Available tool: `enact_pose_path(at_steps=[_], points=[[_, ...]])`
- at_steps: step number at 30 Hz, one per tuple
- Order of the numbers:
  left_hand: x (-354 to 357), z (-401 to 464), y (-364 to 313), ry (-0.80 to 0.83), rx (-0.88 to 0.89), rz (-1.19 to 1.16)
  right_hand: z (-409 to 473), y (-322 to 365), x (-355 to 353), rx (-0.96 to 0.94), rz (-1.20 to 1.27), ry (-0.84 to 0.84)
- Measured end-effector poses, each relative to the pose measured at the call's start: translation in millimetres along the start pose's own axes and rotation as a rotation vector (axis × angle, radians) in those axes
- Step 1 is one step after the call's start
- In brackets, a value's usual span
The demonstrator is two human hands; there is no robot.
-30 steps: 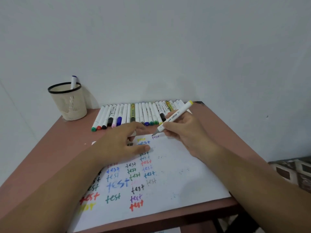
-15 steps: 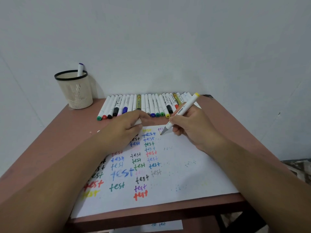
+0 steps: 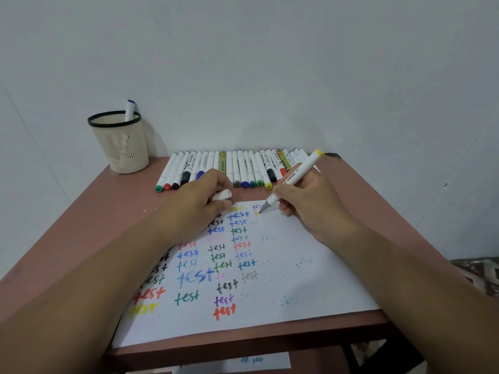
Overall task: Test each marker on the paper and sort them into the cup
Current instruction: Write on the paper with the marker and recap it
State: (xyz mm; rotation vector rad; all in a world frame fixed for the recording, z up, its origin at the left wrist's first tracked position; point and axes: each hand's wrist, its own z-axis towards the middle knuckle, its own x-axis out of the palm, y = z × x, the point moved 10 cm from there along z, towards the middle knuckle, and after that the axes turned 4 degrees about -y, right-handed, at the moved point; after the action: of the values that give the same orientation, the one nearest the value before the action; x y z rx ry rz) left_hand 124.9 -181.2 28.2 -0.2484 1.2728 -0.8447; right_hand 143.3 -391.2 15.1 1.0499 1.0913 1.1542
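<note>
My right hand grips a white marker with a yellow end, its grey tip touching the white paper just below a purple "test". My left hand rests on the paper's top left and holds the marker's white cap in curled fingers. The paper bears several coloured "test" words. A row of several capped markers lies behind the paper along the wall. A beige mesh cup with a black rim stands at the back left with one purple-tipped marker in it.
The brown table meets a white wall at the back. Its front edge runs just below the paper. Another sheet with writing shows under the table front. Patterned floor lies to the right.
The marker tip has come down from beside the purple "test" to just below it, where a faint yellow stroke now shows. My left hand stays on the paper with the cap.
</note>
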Motion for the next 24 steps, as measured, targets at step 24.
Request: enact_pose_path(at_steps=[24], points=[[-8.6, 1.5, -0.5, -0.102, 0.053, -0.013, -3.8, 4.1, -8.8, 0.007, -0.036, -0.077]])
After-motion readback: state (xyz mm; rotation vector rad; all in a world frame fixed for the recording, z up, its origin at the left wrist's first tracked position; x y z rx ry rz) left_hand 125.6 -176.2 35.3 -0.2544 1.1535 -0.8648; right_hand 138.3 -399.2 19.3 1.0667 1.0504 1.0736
